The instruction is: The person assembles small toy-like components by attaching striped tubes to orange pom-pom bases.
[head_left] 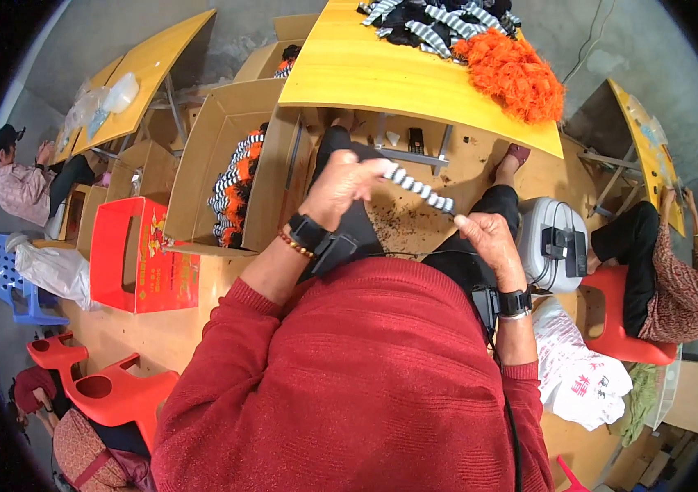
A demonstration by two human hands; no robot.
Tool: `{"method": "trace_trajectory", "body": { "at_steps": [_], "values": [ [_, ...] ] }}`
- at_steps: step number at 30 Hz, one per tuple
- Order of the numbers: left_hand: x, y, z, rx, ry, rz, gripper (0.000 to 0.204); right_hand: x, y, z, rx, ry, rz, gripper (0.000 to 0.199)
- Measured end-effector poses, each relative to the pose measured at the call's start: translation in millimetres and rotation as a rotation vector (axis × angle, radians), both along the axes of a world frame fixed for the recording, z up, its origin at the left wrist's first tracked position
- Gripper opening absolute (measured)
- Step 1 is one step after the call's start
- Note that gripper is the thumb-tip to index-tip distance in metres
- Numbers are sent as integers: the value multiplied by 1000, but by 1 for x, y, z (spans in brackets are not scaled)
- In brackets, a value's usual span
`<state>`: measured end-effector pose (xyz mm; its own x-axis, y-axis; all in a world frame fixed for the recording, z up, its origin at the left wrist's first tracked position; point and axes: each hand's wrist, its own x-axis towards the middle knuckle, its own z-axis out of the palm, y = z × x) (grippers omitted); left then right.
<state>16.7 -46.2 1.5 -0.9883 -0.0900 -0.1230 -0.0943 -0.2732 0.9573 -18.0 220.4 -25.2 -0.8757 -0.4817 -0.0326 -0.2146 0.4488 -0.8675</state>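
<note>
Pinched at both ends: a short black-and-white striped fuzzy stem (420, 189), drawn taut between left hand (339, 187) and right hand (488, 238). Left fingers curled and pressed together over the upper end, near the table edge; right fingertips closed on the lower end, a little nearer the body. Held out over the lap, apparently to keep the piece straight and within easy sight. Black wrist devices strapped on both forearms, a beaded bracelet (292, 243) beside the left one.

Directly ahead, a yellow table (365, 70), close enough for reaching without standing. On its far part, a heap of striped pieces (439, 20) and a mound of orange fluff (514, 72) side by side, seemingly stock kept within arm's reach. To the left, an open cardboard box (218, 156) tilted toward the seat, filled with orange-and-striped made-up items (234, 193). Further left, a red carton (140, 258). At the right knee, a grey machine (554, 244). Around the room, other seated people at similar yellow tables.
</note>
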Motion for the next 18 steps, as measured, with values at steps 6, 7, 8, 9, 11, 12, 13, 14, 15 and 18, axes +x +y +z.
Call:
{"method": "trace_trajectory", "body": {
  "at_steps": [6, 7, 8, 9, 11, 12, 13, 14, 15, 18],
  "values": [
    [4, -73, -14, 258, 67, 302, 26, -2, 19, -3, 280, 175, -44, 28],
    [6, -76, -15, 266, 75, 296, 26, -6, 19, -2, 266, 126, -82, 22],
    [7, -76, -15, 273, 84, 289, 26, -13, 16, -1, 268, 130, -82, 22],
    [8, -75, -16, 275, 87, 290, 26, -20, 12, -1, 230, 170, -143, 21],
    [8, -69, -19, 274, 116, 236, 26, -40, 1, 1, 152, 221, -239, 19],
    [8, -65, -16, 277, 117, 238, 26, -53, -4, 2, 154, 223, -236, 19],
    [7, -60, -12, 284, 131, 240, 27, -66, -9, 3, 184, 393, -249, 20],
    [8, -56, -9, 291, 142, 245, 28, -79, -15, 4, 212, 561, -256, 21],
    [8, -52, -7, 304, 140, 242, 28, -92, -19, 6, 215, 561, -251, 21],
    [10, -47, -5, 328, 124, 218, 28, -119, -37, 18, 366, 495, -307, 24]
  ]
}}
